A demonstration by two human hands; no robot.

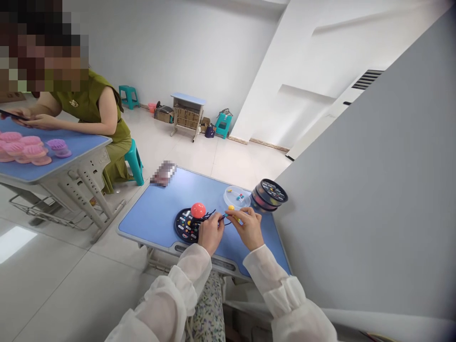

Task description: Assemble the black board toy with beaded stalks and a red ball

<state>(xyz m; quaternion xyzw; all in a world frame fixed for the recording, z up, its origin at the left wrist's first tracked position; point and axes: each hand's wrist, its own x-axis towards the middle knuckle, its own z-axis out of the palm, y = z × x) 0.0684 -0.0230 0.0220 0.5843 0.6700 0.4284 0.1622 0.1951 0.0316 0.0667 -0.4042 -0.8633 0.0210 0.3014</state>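
Observation:
A model with a round black base (183, 227), printed with coloured dots and white labels, stands on the blue desk (153, 209). A glossy red ball (198, 210) tops it, and thin black rods (209, 215) reach out to the right. My left hand (211, 232) is closed around the rods beside the base. My right hand (248, 227) pinches a small blue piece (225, 215) at the rod tips. A yellow ball (231, 207) shows just above those fingertips. Exactly how the blue piece meets the rod is too small to tell.
Behind my right hand lies a clear round dish (236, 196) with small coloured pieces. Stacked round black-rimmed containers (270, 194) stand at the desk's right edge, near the grey wall panel. At left, a person in green sits at another desk (85, 147) with pink and purple items.

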